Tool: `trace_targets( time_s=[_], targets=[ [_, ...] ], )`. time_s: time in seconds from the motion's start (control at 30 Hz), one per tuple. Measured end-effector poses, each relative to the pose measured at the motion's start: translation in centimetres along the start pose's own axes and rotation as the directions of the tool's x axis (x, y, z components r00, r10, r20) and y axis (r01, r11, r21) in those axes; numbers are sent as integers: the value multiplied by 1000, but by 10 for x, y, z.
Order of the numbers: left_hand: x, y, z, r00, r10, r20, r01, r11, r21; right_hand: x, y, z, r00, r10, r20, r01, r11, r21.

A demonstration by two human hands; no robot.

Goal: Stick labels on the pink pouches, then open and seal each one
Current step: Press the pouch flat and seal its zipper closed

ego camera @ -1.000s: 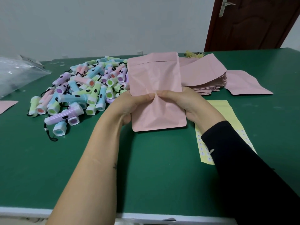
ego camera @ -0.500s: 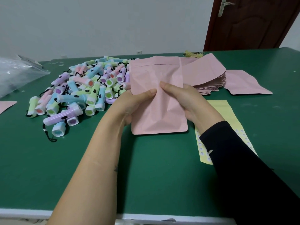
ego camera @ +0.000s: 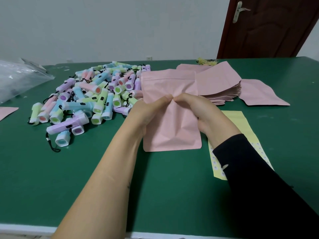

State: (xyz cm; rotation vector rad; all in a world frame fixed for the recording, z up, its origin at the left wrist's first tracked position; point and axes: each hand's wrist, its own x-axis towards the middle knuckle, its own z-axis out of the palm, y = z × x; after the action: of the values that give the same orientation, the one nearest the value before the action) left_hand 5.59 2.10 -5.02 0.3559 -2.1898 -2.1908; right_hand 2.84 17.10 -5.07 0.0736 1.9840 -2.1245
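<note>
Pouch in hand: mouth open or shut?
Shut, as far as visible: the pink pouch shows a flat top edge with no gap. Left hand and right hand pinch its creased middle.

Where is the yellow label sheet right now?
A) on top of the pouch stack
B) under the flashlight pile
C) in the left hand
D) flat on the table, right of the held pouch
D: the yellow label sheet lies flat on the green table, just right of the pink pouch, its near end hidden under the black sleeve.
</note>
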Motion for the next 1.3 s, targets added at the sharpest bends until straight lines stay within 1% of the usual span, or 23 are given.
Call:
trace_targets(
  time_s=[0.07, 0.27, 0.43, 0.57, 0.77, 0.87, 0.97, 1.07, 1.17, 1.3],
  targets=[
    [0, 1, -1, 1000, 12, -20, -12, 1000, 29, 0, 0, 0, 1000, 2, 30, -2, 1000, 2],
    [0, 3, -6, 1000, -21, -8, 21, 1000, -13, 2, 4, -1, 998, -33, 62, 28, 997, 72],
    [2, 2, -7, 1000, 23, -16, -24, 995, -95, 4, 4, -3, 996, -50, 74, 38, 986, 160],
    [4, 0, -7, 1000, 19, -6, -19, 995, -98, 5, 8, -5, 995, -95, 30, 90, 988, 122],
    [7, -5, -5, 1000, -2, -1, 2, 1000, -18, 4, 10, -4, 986, -157, -54, 160, 986, 57],
    [7, -5, -6, 1000, -21, 5, 21, 1000, -7, 1, 8, -3, 989, -145, -23, 146, 988, 51],
    [6, -5, -3, 1000, 1, -8, -1, 1000, 8, -1, 9, -2, 992, -122, -8, 123, 991, 59],
    [5, -5, 0, 999, 16, -50, -14, 999, 37, -1, 8, -2, 994, -109, -23, 110, 991, 72],
    [6, -5, 1, 997, 27, -78, -23, 998, 50, -1, 7, -1, 993, -108, -56, 110, 993, 38],
    [8, -7, 1, 997, 36, -70, -34, 999, 36, 0, 7, 0, 992, -101, -76, 102, 995, 10]
  ],
)
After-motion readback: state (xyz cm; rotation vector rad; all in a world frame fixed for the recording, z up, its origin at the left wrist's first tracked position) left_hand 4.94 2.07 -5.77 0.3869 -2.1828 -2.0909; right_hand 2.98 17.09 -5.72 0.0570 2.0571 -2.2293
